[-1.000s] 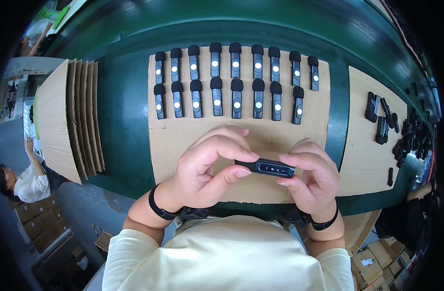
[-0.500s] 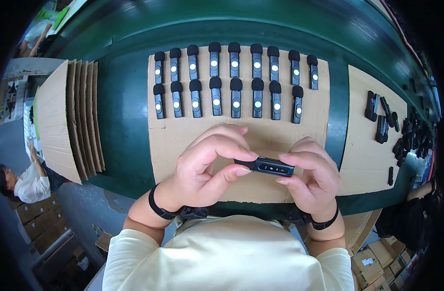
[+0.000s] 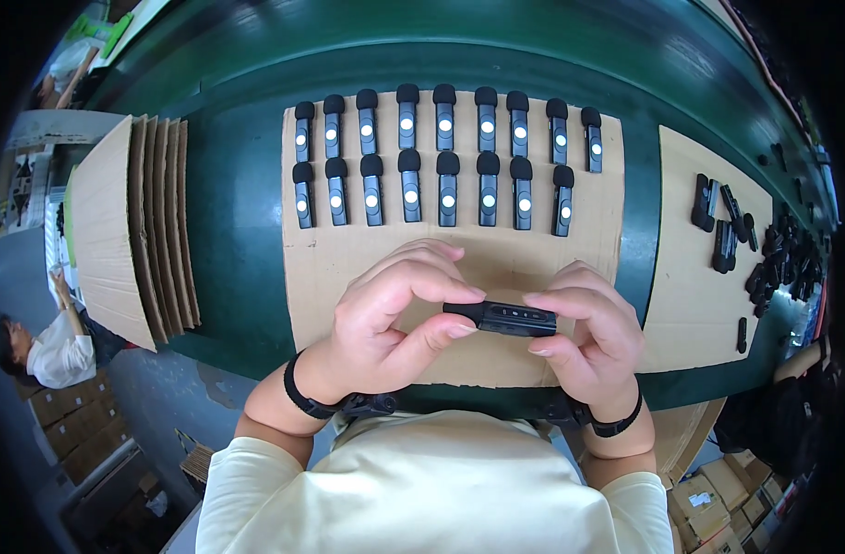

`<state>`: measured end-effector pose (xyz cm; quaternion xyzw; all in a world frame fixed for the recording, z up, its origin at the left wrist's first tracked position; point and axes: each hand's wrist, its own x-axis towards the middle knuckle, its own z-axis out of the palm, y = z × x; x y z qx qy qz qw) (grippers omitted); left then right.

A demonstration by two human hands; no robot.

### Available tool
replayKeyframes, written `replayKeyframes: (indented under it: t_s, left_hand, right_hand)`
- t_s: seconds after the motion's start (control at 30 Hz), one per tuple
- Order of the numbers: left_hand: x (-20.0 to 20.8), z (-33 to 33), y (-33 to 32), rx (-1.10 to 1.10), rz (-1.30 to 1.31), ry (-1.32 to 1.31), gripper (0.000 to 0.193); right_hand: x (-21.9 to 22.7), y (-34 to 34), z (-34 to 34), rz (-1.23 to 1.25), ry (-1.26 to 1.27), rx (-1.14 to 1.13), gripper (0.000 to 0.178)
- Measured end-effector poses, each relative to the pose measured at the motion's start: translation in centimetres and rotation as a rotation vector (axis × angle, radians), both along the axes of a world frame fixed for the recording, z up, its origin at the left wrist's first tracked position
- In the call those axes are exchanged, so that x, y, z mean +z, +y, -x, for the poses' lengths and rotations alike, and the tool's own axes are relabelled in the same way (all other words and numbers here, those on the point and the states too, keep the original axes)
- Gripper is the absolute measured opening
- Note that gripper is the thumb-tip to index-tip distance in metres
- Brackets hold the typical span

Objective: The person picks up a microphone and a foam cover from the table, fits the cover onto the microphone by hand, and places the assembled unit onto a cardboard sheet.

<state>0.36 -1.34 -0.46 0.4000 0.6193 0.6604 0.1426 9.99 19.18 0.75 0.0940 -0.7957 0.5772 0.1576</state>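
Between my two hands, a small black clip-on microphone [image 3: 515, 319] is held sideways above the cardboard sheet [image 3: 348, 277]. My left hand [image 3: 390, 319] pinches its foam-covered end between thumb and forefinger. At the other end, my right hand [image 3: 593, 323] grips the body the same way. A row of small marks shows on the microphone's side. Beyond my hands, several similar microphones [image 3: 448, 189] lie in two rows on the cardboard, foam tips pointing away from me, each with a white round spot.
At the right, another cardboard sheet [image 3: 690, 323] carries a few loose microphones [image 3: 723, 245], with a dark pile of them [image 3: 787, 254] beyond. A stack of cardboard sheets [image 3: 118, 231] stands on the green table [image 3: 233, 249] at left. Another person [image 3: 53, 342] is at far left.
The microphone has rolled slightly about its length between my fingers, so its marked side faces more upward and away. Both hands keep their pinch.
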Motion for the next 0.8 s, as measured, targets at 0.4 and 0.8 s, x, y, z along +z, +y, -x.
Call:
replayKeyframes:
  t_s: [0.4,0.8]
  left_hand:
    - [-0.10,-0.10,0.04,0.024,0.016,0.017,0.023]
    - [-0.10,0.04,-0.08,0.022,0.003,0.020,0.023]
  right_hand:
    - [-0.23,0.03,-0.12,-0.024,-0.004,0.002,0.031]
    - [-0.08,-0.17,-0.06,-0.012,-0.008,-0.002,0.030]
